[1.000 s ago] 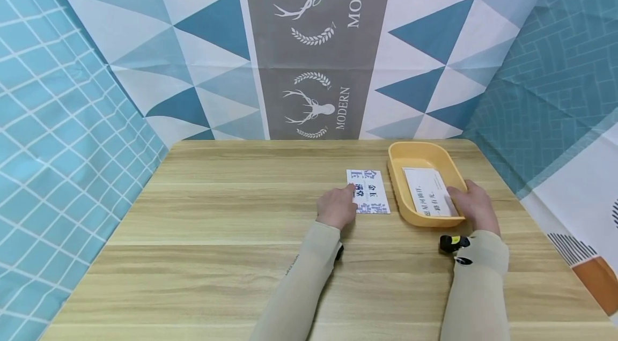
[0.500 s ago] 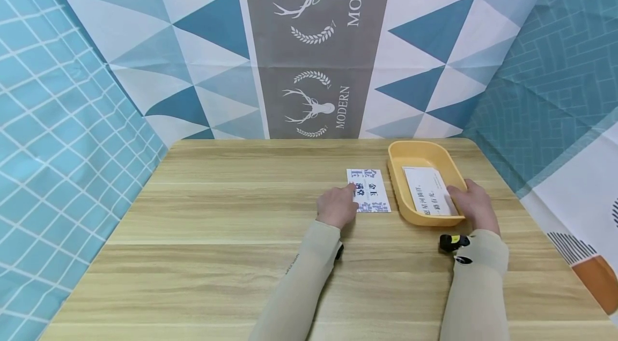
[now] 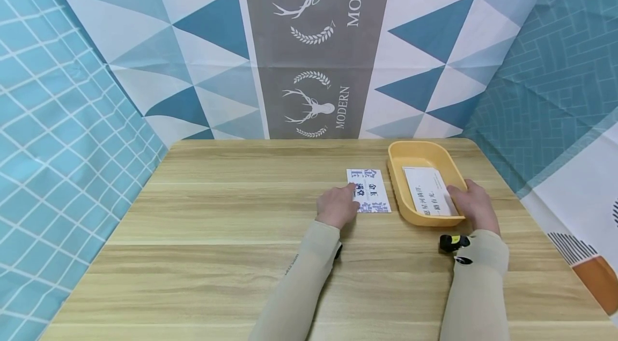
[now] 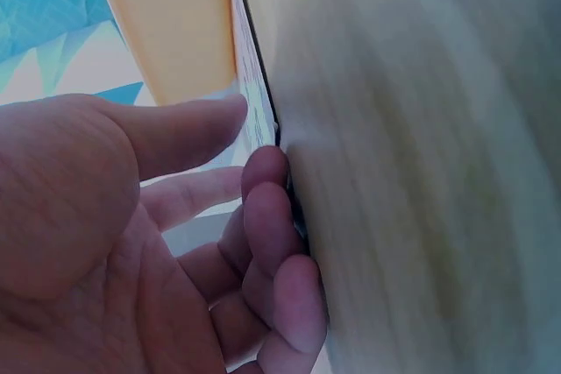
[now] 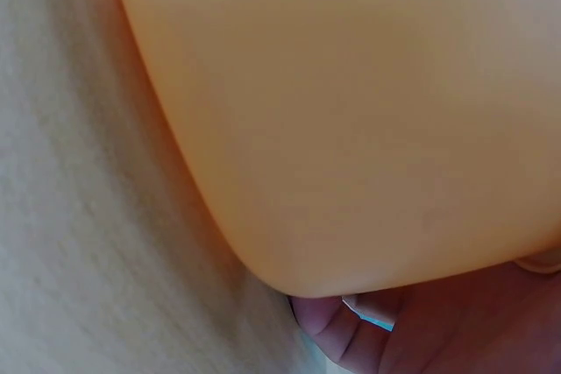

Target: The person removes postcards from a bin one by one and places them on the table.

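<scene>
A white postcard (image 3: 374, 191) printed with blue-violet Chinese characters lies flat on the table, right of centre. My left hand (image 3: 337, 207) is at its left edge, index finger and thumb on the card. From the left wrist view, the thumb meets the face of the postcard (image 4: 255, 98), while the other fingers curl against the tabletop beside its edge. Right of it stands a shallow yellow plastic basket (image 3: 414, 154), holding white cards (image 3: 425, 188) with black characters. My right hand (image 3: 475, 204) grips the basket's near right corner, thumb inside the rim and fingers behind the outer wall (image 5: 342, 129).
A wood-grain table (image 3: 217, 212) spans the view. Behind it hangs a patterned cloth (image 3: 309, 62) with deer heads and triangles. Blue tiled sheeting (image 3: 63, 116) borders the left side, and teal and white cloth (image 3: 555, 89) the right. The basket and postcard stand a small gap apart.
</scene>
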Action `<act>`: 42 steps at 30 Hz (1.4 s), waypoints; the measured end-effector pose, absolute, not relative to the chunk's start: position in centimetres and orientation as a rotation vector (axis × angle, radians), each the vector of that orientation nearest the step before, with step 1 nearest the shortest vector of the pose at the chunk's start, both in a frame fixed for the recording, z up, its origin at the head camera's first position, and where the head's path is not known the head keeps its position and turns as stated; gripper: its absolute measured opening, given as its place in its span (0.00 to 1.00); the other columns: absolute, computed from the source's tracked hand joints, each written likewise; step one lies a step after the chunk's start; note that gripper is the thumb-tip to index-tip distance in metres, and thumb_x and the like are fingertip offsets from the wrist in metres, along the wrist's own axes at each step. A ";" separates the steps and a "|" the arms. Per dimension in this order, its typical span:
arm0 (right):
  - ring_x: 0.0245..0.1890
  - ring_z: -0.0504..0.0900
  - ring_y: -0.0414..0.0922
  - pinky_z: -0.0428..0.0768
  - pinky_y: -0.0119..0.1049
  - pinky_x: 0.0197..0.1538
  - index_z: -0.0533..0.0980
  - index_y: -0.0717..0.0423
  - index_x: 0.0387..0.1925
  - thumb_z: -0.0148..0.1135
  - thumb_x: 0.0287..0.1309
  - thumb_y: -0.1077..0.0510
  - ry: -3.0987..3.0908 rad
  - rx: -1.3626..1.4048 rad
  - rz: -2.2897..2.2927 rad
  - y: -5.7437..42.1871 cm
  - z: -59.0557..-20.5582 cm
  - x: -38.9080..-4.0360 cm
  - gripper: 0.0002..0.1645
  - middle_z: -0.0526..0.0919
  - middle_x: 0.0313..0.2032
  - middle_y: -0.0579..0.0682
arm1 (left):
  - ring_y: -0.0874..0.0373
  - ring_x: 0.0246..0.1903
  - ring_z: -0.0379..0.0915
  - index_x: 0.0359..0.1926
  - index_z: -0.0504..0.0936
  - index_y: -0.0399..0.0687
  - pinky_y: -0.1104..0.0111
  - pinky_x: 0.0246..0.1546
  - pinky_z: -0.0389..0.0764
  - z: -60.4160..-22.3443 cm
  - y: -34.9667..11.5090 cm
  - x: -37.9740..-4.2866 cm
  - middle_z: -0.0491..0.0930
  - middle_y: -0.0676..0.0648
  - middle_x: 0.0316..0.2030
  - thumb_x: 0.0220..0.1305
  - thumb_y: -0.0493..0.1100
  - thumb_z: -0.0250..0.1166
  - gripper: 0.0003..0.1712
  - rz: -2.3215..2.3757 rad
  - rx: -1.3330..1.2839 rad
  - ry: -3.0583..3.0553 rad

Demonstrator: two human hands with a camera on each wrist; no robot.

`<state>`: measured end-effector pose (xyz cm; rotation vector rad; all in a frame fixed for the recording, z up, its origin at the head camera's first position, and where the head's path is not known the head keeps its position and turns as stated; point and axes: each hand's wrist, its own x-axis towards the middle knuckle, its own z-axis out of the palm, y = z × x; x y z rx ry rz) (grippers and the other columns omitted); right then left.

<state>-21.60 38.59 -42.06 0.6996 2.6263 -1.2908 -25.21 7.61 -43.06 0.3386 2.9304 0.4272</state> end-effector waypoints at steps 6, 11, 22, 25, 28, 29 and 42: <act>0.58 0.68 0.64 0.67 0.66 0.65 0.49 0.64 0.78 0.37 0.76 0.39 2.632 0.691 -1.305 38.7 -42.2 -21.6 0.44 0.64 0.69 0.71 | 0.58 0.17 0.63 0.71 0.71 0.61 0.67 0.16 0.64 -42.7 7.5 -25.0 0.78 0.48 0.25 0.70 0.53 0.63 0.30 0.443 0.343 2.932; 0.57 0.68 0.64 0.67 0.64 0.64 0.50 0.66 0.77 0.34 0.75 0.45 2.649 0.682 -1.287 38.9 -42.2 -21.7 0.40 0.64 0.69 0.72 | 0.57 0.20 0.68 0.64 0.77 0.57 0.66 0.17 0.68 -42.4 7.5 -24.8 0.80 0.48 0.27 0.70 0.53 0.63 0.23 0.455 0.373 2.961; 0.60 0.65 0.65 0.64 0.66 0.67 0.46 0.67 0.78 0.30 0.74 0.50 2.644 0.684 -1.267 39.0 -41.9 -21.7 0.39 0.59 0.72 0.73 | 0.54 0.34 0.83 0.59 0.81 0.57 0.61 0.26 0.81 -41.2 8.1 -23.9 0.86 0.48 0.42 0.69 0.54 0.66 0.20 0.233 0.499 3.141; 0.60 0.65 0.65 0.64 0.65 0.67 0.47 0.67 0.78 0.29 0.74 0.50 2.646 0.681 -1.266 39.0 -41.9 -21.7 0.38 0.59 0.71 0.74 | 0.54 0.34 0.83 0.55 0.81 0.57 0.60 0.24 0.82 -41.4 8.6 -23.6 0.86 0.49 0.41 0.67 0.52 0.68 0.18 0.184 0.523 3.181; 0.59 0.65 0.65 0.64 0.65 0.66 0.48 0.67 0.78 0.30 0.74 0.50 2.647 0.682 -1.265 38.9 -42.0 -21.7 0.38 0.60 0.71 0.74 | 0.54 0.37 0.83 0.55 0.81 0.59 0.59 0.26 0.82 -41.8 9.3 -23.2 0.85 0.49 0.43 0.66 0.50 0.68 0.17 0.142 0.536 3.187; 0.59 0.65 0.65 0.64 0.65 0.66 0.47 0.67 0.78 0.30 0.74 0.50 2.645 0.686 -1.268 38.9 -42.0 -21.7 0.38 0.60 0.71 0.74 | 0.54 0.38 0.82 0.55 0.81 0.59 0.59 0.27 0.83 -41.9 9.5 -23.1 0.85 0.49 0.44 0.65 0.49 0.68 0.17 0.126 0.536 3.186; 0.61 0.64 0.66 0.62 0.67 0.69 0.44 0.64 0.79 0.29 0.76 0.49 2.589 0.737 -1.319 38.7 -42.0 -21.6 0.38 0.58 0.73 0.73 | 0.55 0.48 0.76 0.54 0.82 0.65 0.61 0.43 0.77 -42.8 12.7 -20.8 0.83 0.51 0.48 0.64 0.48 0.68 0.17 -0.087 0.598 3.217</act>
